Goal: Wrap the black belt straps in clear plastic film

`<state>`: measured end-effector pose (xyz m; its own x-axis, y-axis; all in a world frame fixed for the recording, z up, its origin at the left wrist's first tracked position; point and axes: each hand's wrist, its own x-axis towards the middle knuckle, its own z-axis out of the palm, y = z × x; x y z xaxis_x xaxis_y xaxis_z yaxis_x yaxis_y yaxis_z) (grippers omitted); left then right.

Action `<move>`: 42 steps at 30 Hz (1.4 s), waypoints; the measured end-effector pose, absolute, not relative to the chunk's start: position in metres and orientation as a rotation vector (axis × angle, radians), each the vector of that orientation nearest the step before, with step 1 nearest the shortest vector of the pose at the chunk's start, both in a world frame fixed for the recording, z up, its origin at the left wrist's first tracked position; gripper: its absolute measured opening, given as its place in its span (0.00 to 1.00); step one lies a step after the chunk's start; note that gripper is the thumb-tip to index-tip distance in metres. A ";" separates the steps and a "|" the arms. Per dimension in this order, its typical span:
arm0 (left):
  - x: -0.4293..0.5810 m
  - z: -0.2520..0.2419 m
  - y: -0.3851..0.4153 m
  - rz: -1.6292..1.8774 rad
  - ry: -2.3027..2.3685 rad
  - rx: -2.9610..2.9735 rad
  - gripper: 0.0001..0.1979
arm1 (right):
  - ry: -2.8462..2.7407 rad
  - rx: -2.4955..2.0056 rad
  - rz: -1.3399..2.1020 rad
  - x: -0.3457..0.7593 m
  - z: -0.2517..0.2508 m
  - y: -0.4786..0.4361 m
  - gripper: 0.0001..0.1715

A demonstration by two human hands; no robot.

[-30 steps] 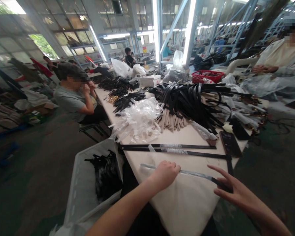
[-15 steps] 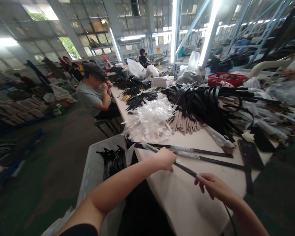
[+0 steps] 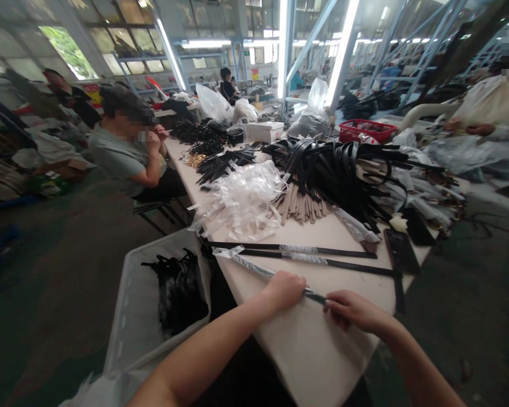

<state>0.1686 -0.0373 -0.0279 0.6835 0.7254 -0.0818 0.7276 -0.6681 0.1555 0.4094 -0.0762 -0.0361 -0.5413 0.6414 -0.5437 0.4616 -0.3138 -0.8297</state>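
My left hand (image 3: 285, 291) is closed over a thin black strap (image 3: 316, 296) in front of me. A clear plastic sleeve (image 3: 254, 268) runs along the strap and sticks out to the left of this hand, its end lying on the table. My right hand (image 3: 351, 310) pinches the strap a short way to the right, fingers curled under. The short stretch between the hands looks shiny, as if covered with plastic. Just beyond lie two black straps, a far one (image 3: 343, 252) and a near one (image 3: 360, 268), each with clear plastic round its middle.
On the white table (image 3: 305, 350) sit a heap of clear plastic sleeves (image 3: 246, 198), a large pile of black straps (image 3: 335, 169) and a phone (image 3: 401, 251). A white bin (image 3: 123, 299) of black pieces stands at left. A seated person (image 3: 119, 147) works beyond it.
My right hand has come closer to my left along the strap, so less strap shows between them. The sleeve now lies straighter to the left. The view has turned somewhat right.
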 end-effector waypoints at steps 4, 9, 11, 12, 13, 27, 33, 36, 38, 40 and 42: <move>0.169 -0.030 -0.044 0.011 1.189 2.696 0.13 | -1.780 -1.383 2.025 0.397 -0.025 -0.066 0.24; 0.165 -0.029 -0.047 -0.023 1.268 2.649 0.12 | -1.928 -1.536 1.886 0.396 -0.024 -0.063 0.19; 0.170 -0.028 -0.049 -0.051 1.223 2.636 0.09 | -1.982 -1.502 1.766 0.385 -0.026 -0.060 0.18; 0.172 -0.026 -0.051 -0.050 1.199 2.634 0.08 | -1.987 -1.479 1.748 0.381 -0.026 -0.059 0.18; 0.172 -0.024 -0.051 -0.035 1.189 2.638 0.08 | -1.980 -1.462 1.758 0.379 -0.026 -0.058 0.17; 0.168 -0.019 -0.048 0.021 1.253 2.654 0.10 | -1.907 -1.451 1.948 0.412 -0.024 -0.055 0.27; 0.177 -0.017 -0.052 -0.078 1.237 2.611 0.08 | -1.920 -1.461 1.946 0.421 -0.026 -0.052 0.23; 0.184 -0.016 -0.052 0.024 1.196 2.633 0.09 | -1.931 -1.507 1.890 0.420 -0.025 -0.050 0.20; 0.176 -0.013 -0.048 0.048 1.292 2.638 0.08 | -1.907 -1.616 1.861 0.433 -0.025 -0.049 0.21; 0.164 -0.012 -0.043 0.018 1.357 2.636 0.08 | -1.882 -1.690 1.846 0.445 -0.027 -0.048 0.23; 0.160 -0.014 -0.040 -0.028 1.339 2.634 0.07 | -1.889 -1.662 1.858 0.445 -0.028 -0.047 0.24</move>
